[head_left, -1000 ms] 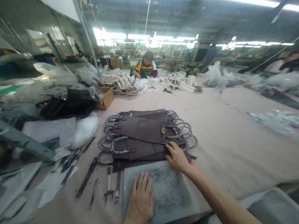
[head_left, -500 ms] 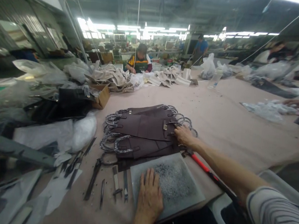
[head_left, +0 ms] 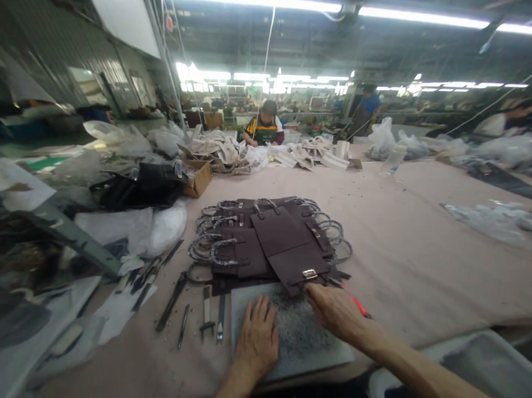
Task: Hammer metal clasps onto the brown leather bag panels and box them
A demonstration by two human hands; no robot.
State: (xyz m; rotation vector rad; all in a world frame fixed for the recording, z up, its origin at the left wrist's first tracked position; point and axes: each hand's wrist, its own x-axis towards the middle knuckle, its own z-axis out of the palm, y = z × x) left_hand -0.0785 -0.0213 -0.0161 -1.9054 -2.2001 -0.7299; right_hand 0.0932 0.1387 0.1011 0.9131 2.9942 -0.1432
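My left hand (head_left: 257,336) lies flat, fingers stretched out, on a grey work slab (head_left: 311,346) dusted with dark specks. With my right hand (head_left: 331,305) I grip the near end of a dark brown leather bag panel (head_left: 286,239), close to its gold metal clasp (head_left: 309,274). The panel slants across a stack of similar brown panels (head_left: 257,261), whose wrapped loop handles (head_left: 224,250) stick out at both sides. A red-handled tool (head_left: 361,307) lies just behind my right wrist, partly hidden.
Left of the slab lie a chisel-like tool (head_left: 221,319), a thin punch (head_left: 183,326) and a long dark tool (head_left: 172,301). Black bags (head_left: 145,185) and plastic wrap (head_left: 170,220) crowd the left. Across the table a person (head_left: 265,127) sits behind pale strips (head_left: 224,148).
My right hand has drawn the top bag panel toward me and turned it, so its clasp end now reaches the slab. My left hand stays on the slab. The view has tilted up.
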